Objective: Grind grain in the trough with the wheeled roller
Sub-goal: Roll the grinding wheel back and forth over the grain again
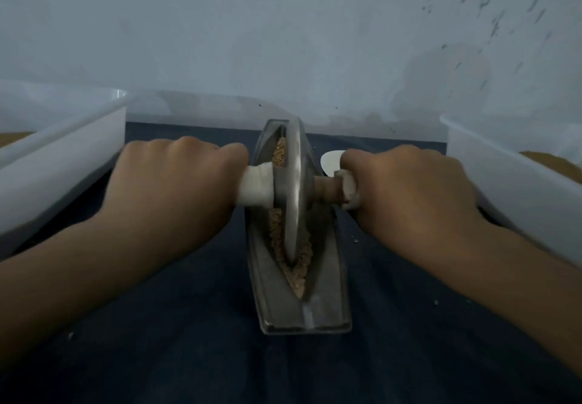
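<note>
Lying lengthwise away, trough [327, 306] apparently straight

roller [294, 189] in trough [299, 277] | bins: left [56, 164], right [516, 183]

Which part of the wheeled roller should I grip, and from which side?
Grip the wheeled roller by its two handles, which stick out level on either side of the upright disc: one hand per side, from above, as the left hand and right hand do. The thin rim offers no hold.
</note>
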`<state>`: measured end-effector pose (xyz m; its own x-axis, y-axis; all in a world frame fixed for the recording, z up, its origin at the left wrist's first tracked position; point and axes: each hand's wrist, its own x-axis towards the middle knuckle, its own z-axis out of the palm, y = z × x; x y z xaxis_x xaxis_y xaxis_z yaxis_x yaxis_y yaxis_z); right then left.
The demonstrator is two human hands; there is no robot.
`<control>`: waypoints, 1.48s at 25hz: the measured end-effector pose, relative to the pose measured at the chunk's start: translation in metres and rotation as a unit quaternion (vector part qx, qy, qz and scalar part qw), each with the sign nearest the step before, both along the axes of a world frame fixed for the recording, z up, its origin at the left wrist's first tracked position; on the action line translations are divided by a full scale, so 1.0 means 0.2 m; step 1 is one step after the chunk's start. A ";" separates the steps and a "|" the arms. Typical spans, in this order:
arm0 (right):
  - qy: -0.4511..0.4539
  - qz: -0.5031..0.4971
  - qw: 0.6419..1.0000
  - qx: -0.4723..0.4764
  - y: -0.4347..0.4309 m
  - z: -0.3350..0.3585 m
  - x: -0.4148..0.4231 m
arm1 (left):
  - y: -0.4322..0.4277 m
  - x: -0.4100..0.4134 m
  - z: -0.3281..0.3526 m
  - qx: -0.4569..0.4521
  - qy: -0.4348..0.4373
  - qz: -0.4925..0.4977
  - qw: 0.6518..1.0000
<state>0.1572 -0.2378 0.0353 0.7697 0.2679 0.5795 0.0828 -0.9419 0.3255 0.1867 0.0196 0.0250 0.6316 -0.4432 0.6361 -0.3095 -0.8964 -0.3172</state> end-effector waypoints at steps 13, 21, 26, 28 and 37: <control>0.001 0.042 0.999 0.006 -0.01 0.04 -0.08 | 0.05 -0.08 0.00 0.002 0.007 -0.011 1.000; 0.085 -0.075 0.991 0.073 0.13 0.09 0.43 | -0.17 0.35 0.05 -0.043 0.061 0.092 0.993; 0.025 -0.006 0.999 0.020 0.04 0.01 0.07 | -0.05 0.03 0.01 -0.001 0.011 0.028 1.000; -0.009 0.031 0.999 0.017 0.00 0.02 -0.07 | 0.02 -0.08 0.02 0.006 -0.012 -0.011 1.000; 0.090 -0.070 0.991 0.075 0.12 0.09 0.45 | -0.17 0.39 0.07 -0.031 0.062 0.088 0.994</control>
<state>0.2472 -0.2142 0.0541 0.8876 0.0726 0.4548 -0.0076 -0.9850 0.1723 0.2656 -0.0136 0.0391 0.7705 -0.2821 0.5716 -0.1795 -0.9565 -0.2301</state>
